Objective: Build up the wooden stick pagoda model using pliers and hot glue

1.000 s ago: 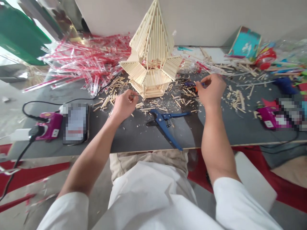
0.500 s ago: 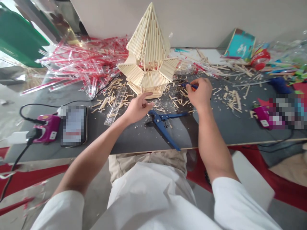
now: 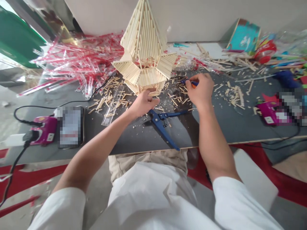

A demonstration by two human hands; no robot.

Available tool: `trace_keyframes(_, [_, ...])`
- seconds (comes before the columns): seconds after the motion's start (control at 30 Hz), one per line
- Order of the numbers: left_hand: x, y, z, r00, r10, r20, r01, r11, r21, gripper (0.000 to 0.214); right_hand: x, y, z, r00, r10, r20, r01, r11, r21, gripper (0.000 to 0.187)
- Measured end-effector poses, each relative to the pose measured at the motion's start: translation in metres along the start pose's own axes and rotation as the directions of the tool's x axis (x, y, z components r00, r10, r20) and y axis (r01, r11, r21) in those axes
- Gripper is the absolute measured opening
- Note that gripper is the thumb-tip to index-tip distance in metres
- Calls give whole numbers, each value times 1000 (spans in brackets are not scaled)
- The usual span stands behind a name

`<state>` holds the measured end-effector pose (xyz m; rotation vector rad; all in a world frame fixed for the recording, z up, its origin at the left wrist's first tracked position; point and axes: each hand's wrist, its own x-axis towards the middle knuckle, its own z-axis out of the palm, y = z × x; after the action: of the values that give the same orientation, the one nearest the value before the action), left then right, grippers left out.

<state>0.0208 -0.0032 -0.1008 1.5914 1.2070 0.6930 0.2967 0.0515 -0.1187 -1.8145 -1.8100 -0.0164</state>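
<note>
"What's closest to the person?"

"A blue hand cutter [image 3: 165,132], lying idle at the near edge of the dark table [image 3: 134,140]. Just beyond it the left hand [image 3: 144,103] reaches to the front of the stick model [image 3: 145,44], fingers loosely extended, thumb apart. They seem to touch the base; whether they grip it, I can't tell."

"And the other one?"

"The right hand [image 3: 201,91] has its thumb and fingers pinched together on a slim blue-and-orange tool [image 3: 195,83], tip towards the model but apart from it. Too small to say which tool."

"So which step is this?"

"I'd judge it a moment of steadying the model with the tool at the ready. The next move calls for a light left touch, as the panels look easy to jar, and care with that tip among the stick offcuts [image 3: 174,101]."

"How does the model look?"

"It stands upright on the table beyond the hands, left of the tool. Pale round sticks lie side by side in each face: a low base, flared panels above it, open gaps with posts, then a tall pointed roof. Behind it, to the left, red and clear plastic sleeves [image 3: 88,60] are heaped before the wall [image 3: 192,19]."
</note>
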Motion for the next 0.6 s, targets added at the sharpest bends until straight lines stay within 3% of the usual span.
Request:
trace_keyframes(0.3, [5, 3, 1, 1000, 8, -4, -8, 1000, 23, 64, 0, -2, -1, 1000, 6, -9, -5, 998, 56, 19])
trace_keyframes(0.6, [12, 0, -8, 998, 42, 36, -48, 980, 193, 61, -2, -7, -6, 999, 13, 43, -15, 999, 45, 29])
